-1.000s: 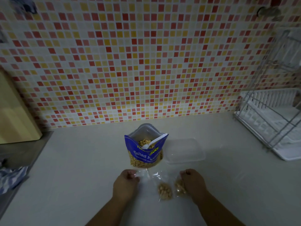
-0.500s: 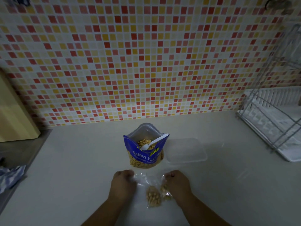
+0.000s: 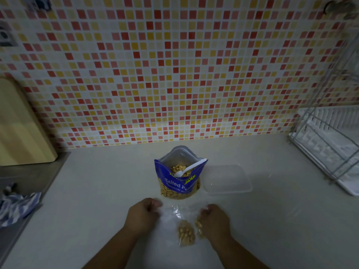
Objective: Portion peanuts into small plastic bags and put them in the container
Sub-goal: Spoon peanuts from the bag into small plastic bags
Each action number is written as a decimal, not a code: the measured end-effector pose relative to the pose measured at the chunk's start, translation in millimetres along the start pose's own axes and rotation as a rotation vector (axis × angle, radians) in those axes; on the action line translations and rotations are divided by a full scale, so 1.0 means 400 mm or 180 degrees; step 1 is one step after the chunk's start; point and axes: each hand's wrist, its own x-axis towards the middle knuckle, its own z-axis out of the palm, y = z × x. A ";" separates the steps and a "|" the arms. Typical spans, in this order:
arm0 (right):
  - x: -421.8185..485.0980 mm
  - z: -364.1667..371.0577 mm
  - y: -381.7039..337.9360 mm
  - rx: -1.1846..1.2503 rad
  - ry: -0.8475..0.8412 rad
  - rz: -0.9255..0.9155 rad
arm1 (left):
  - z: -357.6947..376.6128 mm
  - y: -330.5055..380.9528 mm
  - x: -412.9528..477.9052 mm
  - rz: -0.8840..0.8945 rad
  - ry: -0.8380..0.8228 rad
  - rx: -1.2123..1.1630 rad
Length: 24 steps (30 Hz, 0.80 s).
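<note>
Head view: both hands are down on the pale countertop (image 3: 93,191), fingers curled. The left hand (image 3: 142,215) and right hand (image 3: 214,220) each pinch an upper edge of the small plastic bag (image 3: 175,212) stretched between them. Peanuts (image 3: 186,232) sit low in it, one clump against the right hand. Just behind stands the open blue Salted Peanuts pouch (image 3: 179,184), white spoon (image 3: 191,167) inside; the clear container (image 3: 227,179) lies to its right.

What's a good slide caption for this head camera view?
Left hand and right hand hold small peanut bags before the blue peanut pouch.
</note>
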 end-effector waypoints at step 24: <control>-0.144 -0.203 -0.221 0.1864 -0.0538 -0.1193 | -0.133 0.206 -0.093 0.0618 -0.0814 -0.1350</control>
